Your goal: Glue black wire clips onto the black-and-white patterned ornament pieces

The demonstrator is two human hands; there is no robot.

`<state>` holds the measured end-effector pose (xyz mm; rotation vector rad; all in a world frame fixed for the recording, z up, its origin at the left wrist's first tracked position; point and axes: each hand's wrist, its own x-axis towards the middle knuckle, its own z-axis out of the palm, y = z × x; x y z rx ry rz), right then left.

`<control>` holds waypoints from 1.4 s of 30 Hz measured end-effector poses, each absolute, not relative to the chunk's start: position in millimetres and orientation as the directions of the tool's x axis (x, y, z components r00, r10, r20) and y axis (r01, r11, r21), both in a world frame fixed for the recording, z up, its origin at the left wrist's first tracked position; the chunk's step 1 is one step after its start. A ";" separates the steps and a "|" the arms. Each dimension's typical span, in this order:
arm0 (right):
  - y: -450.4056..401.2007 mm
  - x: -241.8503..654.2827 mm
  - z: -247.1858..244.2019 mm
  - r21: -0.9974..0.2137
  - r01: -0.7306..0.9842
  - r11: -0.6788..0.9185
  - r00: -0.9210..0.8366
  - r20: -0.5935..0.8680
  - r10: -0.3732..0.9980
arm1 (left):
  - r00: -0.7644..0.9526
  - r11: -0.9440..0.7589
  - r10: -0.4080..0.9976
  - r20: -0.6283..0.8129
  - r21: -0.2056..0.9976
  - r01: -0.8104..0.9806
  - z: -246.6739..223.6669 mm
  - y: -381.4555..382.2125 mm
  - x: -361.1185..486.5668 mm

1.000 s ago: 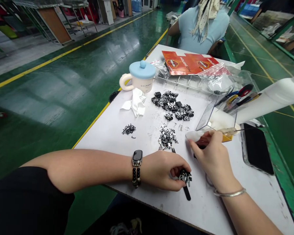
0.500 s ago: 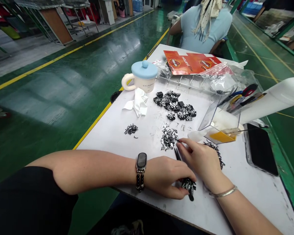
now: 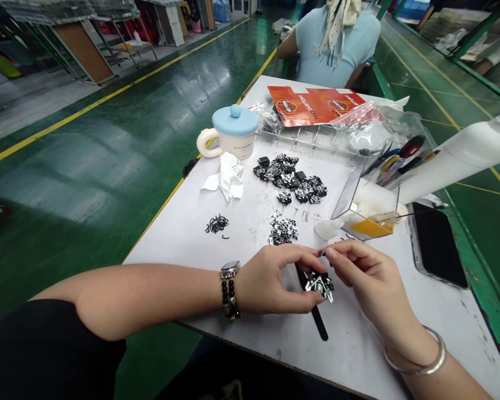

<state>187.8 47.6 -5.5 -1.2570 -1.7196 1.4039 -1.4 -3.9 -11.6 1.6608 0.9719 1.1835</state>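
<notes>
My left hand (image 3: 279,280) grips a small black-and-silver assembly (image 3: 320,286) between thumb and fingers, just above the table. Close to its upper side, my right hand (image 3: 370,283) pinches a tiny dark part (image 3: 323,253), its exact kind too small to tell. Black tweezers (image 3: 319,324) lie on the table beneath the assembly, partly hidden by my left hand. Beyond my left fingers is a pile of tiny silver-and-black pieces (image 3: 282,229). Farther back sits a heap of similar black-and-silver assemblies (image 3: 289,176). Short black curved pieces (image 3: 217,223) form a small pile at the left.
A lidded mug (image 3: 235,133) and a crumpled tissue (image 3: 230,176) stand at the left edge. On the right are a clear tool holder (image 3: 366,208), a white roll (image 3: 454,158) and a phone (image 3: 438,244). Red card (image 3: 312,104) lies behind. A person (image 3: 337,44) sits ahead.
My right hand has left the silver pile with a tiny part and come to the assembly. My left hand has raised and turned the assembly, exposing the tweezers' end. The view has shifted slightly.
</notes>
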 end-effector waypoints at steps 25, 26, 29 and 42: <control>47.8 187.3 -17.6 -0.811 0.332 0.482 -0.460 0.307 0.833 | 0.265 0.191 0.960 -0.086 0.896 -0.401 -12.6 2.5 -4.7; 49.8 189.4 -16.1 -0.735 0.323 0.596 -0.518 0.390 0.762 | 0.274 0.219 0.956 -0.106 0.878 -0.425 -12.7 3.2 -5.0; 55.0 194.9 -11.9 -0.504 0.290 0.814 -0.652 0.518 0.553 | 0.277 0.264 0.950 -0.144 0.845 -0.466 -12.9 4.6 -5.3; 51.6 202.6 -4.5 -0.481 0.366 0.797 -0.574 0.557 0.600 | 0.222 0.132 0.972 -0.080 0.964 -0.231 -7.8 2.3 -5.6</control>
